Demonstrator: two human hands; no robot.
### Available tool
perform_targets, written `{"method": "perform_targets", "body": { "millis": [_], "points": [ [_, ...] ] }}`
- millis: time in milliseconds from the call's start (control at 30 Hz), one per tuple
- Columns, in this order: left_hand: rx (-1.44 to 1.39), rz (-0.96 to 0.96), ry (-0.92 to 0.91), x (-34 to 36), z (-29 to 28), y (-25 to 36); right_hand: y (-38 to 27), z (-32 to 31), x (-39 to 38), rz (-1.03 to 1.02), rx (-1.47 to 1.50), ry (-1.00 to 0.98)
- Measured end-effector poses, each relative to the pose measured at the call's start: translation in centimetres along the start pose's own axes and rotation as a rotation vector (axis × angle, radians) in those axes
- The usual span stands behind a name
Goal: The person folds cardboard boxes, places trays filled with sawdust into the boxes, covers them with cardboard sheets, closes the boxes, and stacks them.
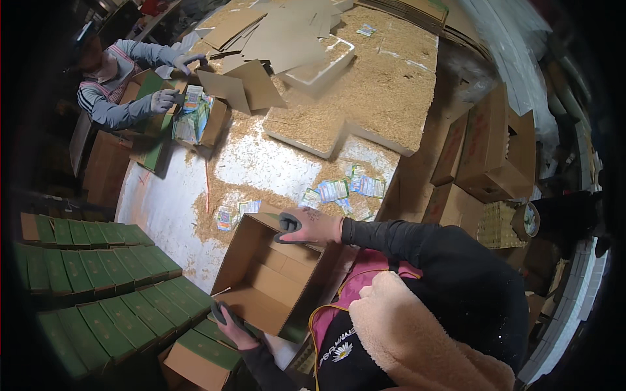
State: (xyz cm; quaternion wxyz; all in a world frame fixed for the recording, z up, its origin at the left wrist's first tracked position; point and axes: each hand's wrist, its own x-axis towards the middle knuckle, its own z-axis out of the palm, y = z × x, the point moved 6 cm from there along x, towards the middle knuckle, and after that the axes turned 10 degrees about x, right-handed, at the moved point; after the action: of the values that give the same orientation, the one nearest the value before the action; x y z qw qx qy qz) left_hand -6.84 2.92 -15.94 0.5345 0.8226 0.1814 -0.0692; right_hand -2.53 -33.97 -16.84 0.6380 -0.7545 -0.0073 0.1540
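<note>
An open, empty cardboard box [277, 280] is tilted at the near edge of the table. My right hand [303, 228], in a pink glove with grey coating, grips its upper rim with curled fingers. My left hand [231, 326], gloved the same way, holds the lower left edge of that box; part of the fingers is hard to make out. Just beyond the box, printed blue-and-white packets [332, 191] lie scattered among wood shavings [222, 202] on the pale tabletop [248, 163].
A co-worker [111, 91] handles a box of packets [195, 124] at the upper left. Cardboard sheets [287, 39] and shaving-covered pale slabs [365, 85] lie at the back. Green boxes [98, 274] stand in rows at the lower left. Cardboard boxes [489, 156] sit to the right.
</note>
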Motion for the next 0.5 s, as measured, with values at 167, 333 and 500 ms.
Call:
{"method": "perform_targets", "body": {
  "millis": [167,333,500],
  "points": [
    [0.264,0.047,0.167,0.4,3.1,0.1,6.6,-25.4,-10.3,-0.236,-0.505,1.256],
    [0.127,-0.019,0.162,0.5,4.6,1.7,25.0,-34.6,-15.8,0.001,0.636,1.477],
    [0.198,0.038,0.140,1.8,2.7,-1.8,21.4,-36.1,-18.3,-0.178,0.470,1.494]
  ]
}}
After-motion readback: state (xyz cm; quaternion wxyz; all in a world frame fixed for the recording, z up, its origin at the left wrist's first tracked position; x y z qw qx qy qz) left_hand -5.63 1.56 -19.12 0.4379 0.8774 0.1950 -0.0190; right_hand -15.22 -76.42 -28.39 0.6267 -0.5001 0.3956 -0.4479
